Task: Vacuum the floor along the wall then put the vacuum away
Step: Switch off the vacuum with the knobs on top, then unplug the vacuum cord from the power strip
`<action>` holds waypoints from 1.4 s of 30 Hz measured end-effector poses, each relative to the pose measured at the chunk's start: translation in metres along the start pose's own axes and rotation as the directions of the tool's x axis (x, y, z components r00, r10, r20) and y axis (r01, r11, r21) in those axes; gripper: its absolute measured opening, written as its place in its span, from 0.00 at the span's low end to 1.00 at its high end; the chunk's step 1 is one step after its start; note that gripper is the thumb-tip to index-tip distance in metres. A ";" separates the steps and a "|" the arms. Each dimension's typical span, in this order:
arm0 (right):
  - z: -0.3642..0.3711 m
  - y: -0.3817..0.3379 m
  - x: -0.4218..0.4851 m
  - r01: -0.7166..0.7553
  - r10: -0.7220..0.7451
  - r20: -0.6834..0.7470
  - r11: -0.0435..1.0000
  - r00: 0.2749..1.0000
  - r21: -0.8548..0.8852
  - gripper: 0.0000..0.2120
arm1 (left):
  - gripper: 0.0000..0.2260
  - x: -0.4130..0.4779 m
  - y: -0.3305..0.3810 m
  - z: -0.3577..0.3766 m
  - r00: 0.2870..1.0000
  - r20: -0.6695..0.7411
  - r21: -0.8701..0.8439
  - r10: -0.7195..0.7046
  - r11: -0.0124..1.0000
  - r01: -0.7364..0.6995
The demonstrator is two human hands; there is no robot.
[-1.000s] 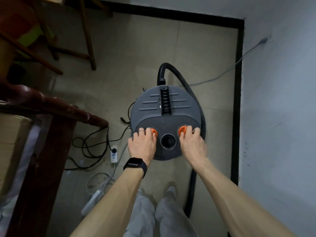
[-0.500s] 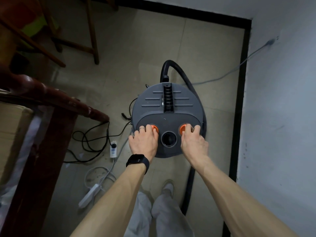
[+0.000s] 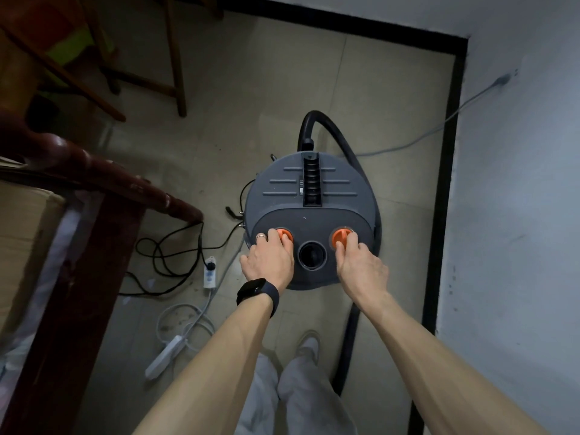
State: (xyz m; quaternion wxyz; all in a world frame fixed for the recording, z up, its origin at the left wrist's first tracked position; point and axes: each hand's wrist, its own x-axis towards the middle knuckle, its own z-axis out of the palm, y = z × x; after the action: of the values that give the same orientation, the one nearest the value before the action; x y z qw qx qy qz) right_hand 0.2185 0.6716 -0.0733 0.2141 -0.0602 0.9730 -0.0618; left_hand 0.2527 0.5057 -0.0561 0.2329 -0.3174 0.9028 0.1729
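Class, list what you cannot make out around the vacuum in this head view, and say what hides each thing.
1. Left orange knob: partly under the left hand.
2. Hose: its lower run passes behind the right hand's forearm; its end is hidden behind the legs.
3. Label beside the vacuum handle: too small to read.
4. Chair: cut off by the top edge.

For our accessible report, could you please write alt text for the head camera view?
Seen from above, a person's left hand and right hand each rest on an orange knob atop a round grey vacuum standing on a tiled floor near a white wall. A black hose loops behind it; cables and a power strip lie at left.
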 end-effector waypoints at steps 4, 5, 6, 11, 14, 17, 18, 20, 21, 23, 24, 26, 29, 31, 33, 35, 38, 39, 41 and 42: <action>-0.001 0.005 0.003 0.073 -0.074 -0.004 0.993 0.997 -0.089 0.19 | 0.17 0.001 0.000 -0.003 1.000 0.011 0.005 0.004 1.000 -0.004; -0.002 0.004 0.003 0.089 -0.090 0.000 0.989 0.996 -0.119 0.19 | 0.17 0.002 0.000 -0.004 1.000 0.016 0.005 0.000 1.000 0.000; -0.003 0.004 0.003 0.101 -0.101 0.008 0.985 0.995 -0.141 0.19 | 0.17 0.002 0.000 -0.004 1.000 0.023 0.006 -0.004 1.000 0.004; -0.004 0.002 0.002 0.112 -0.111 0.014 0.974 0.994 -0.196 0.18 | 0.17 0.002 0.002 -0.007 0.998 0.058 0.012 -0.016 1.000 0.015; -0.004 0.000 0.003 0.104 -0.104 0.015 0.972 0.995 -0.209 0.18 | 0.18 0.003 0.004 -0.010 0.997 0.074 0.010 -0.020 1.000 0.019; -0.005 -0.002 0.002 0.102 -0.097 0.033 0.970 0.995 -0.222 0.17 | 0.18 0.003 0.004 -0.012 0.996 0.083 0.021 -0.028 0.999 0.027; -0.006 -0.003 0.001 0.100 -0.095 0.034 0.969 0.995 -0.224 0.17 | 0.18 0.003 0.004 -0.012 0.996 0.085 0.023 -0.029 0.999 0.027; -0.007 -0.003 0.000 0.095 -0.089 0.037 0.969 0.995 -0.228 0.17 | 0.18 0.003 0.005 -0.014 0.995 0.091 0.022 -0.029 0.999 0.027; -0.007 -0.003 0.000 0.093 -0.087 0.038 0.970 0.995 -0.225 0.17 | 0.18 0.004 0.005 -0.014 0.995 0.093 0.026 -0.028 0.999 0.026; -0.009 -0.002 0.000 0.076 -0.067 0.053 0.980 0.996 -0.183 0.16 | 0.19 0.004 0.004 -0.015 0.995 0.093 0.048 -0.018 0.999 0.013; -0.011 -0.002 0.001 0.055 -0.046 0.072 0.989 0.996 -0.134 0.17 | 0.19 0.004 0.003 -0.016 0.996 0.091 0.056 -0.010 0.998 0.005; -0.014 -0.002 0.002 -0.008 0.009 0.113 1.000 0.994 -0.013 0.18 | 0.19 0.002 0.000 -0.016 0.995 0.096 0.045 0.010 0.999 -0.014; -0.014 0.001 0.000 -0.088 0.072 0.138 0.990 0.988 0.108 0.18 | 0.16 -0.005 -0.009 -0.017 0.992 0.105 -0.003 0.067 0.998 -0.067; -0.010 0.004 -0.006 -0.121 0.090 0.146 0.967 0.985 0.223 0.16 | 0.12 -0.011 -0.020 -0.015 0.988 0.095 -0.037 0.120 0.992 -0.117; -0.007 0.006 -0.016 -0.150 0.099 0.156 0.919 0.983 0.364 0.17 | 0.10 -0.017 -0.032 -0.010 0.983 0.076 -0.091 0.166 0.983 -0.159; -0.004 0.003 -0.031 -0.150 0.095 0.138 0.868 0.986 0.473 0.22 | 0.11 -0.027 -0.045 -0.003 0.977 0.066 -0.157 0.202 0.969 -0.190; 0.001 -0.009 -0.059 -0.121 0.081 0.095 0.811 0.992 0.572 0.24 | 0.14 -0.043 -0.067 0.005 0.972 0.072 -0.184 0.225 0.960 -0.209; 0.003 -0.015 -0.069 -0.116 0.071 0.099 0.803 0.993 0.585 0.24 | 0.14 -0.047 -0.076 0.007 0.973 0.076 -0.189 0.219 0.961 -0.201; 0.009 -0.031 -0.089 -0.102 0.036 0.120 0.788 0.992 0.608 0.21 | 0.14 -0.054 -0.097 0.011 0.977 0.092 -0.204 0.191 0.964 -0.169; 0.012 -0.039 -0.099 -0.096 0.018 0.129 0.776 0.991 0.623 0.20 | 0.15 -0.056 -0.108 0.013 0.979 0.103 -0.210 0.175 0.966 -0.150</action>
State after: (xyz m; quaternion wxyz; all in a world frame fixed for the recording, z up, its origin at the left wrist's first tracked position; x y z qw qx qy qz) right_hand 0.3164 0.6463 -0.0382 0.2797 0.0406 0.8840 -0.3724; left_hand 0.3661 0.4597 -0.0551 0.2390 -0.2530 0.8880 0.3005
